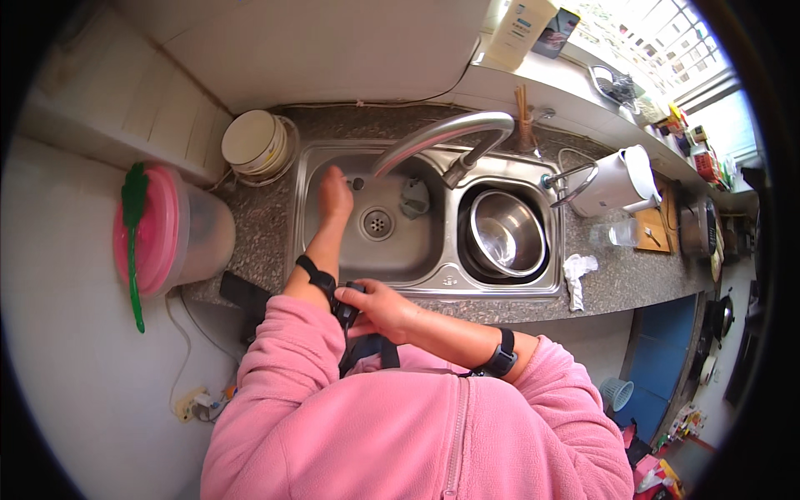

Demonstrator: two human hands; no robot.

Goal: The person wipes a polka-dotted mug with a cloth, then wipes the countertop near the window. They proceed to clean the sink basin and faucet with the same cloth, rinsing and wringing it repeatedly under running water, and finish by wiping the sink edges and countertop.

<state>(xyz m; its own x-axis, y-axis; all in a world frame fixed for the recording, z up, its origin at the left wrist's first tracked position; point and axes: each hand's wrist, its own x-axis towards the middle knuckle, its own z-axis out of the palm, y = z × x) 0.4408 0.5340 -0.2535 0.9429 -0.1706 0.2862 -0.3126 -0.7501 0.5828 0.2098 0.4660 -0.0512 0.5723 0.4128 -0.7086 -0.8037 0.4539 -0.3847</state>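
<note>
Right hand (385,312): thumb and fingers clamped on a small black box-shaped device (347,307) at the left forearm, above the counter's front edge. Left hand (336,193): over the left basin, near its left edge; whether fingers are together or apart, cannot tell. Double-basin stainless-steel sink (360,292): set into the speckled grey stone counter (500,310). Grey-green item (414,198), kind unclear: left basin, toward its right back corner. Curved steel faucet (442,125): sink's back edge. Round shiny steel bowl (506,233): inside right basin. Crumpled white cloth (577,279): counter, right of sink, near front edge. Stacked round white containers (252,143): counter's back left corner.
</note>
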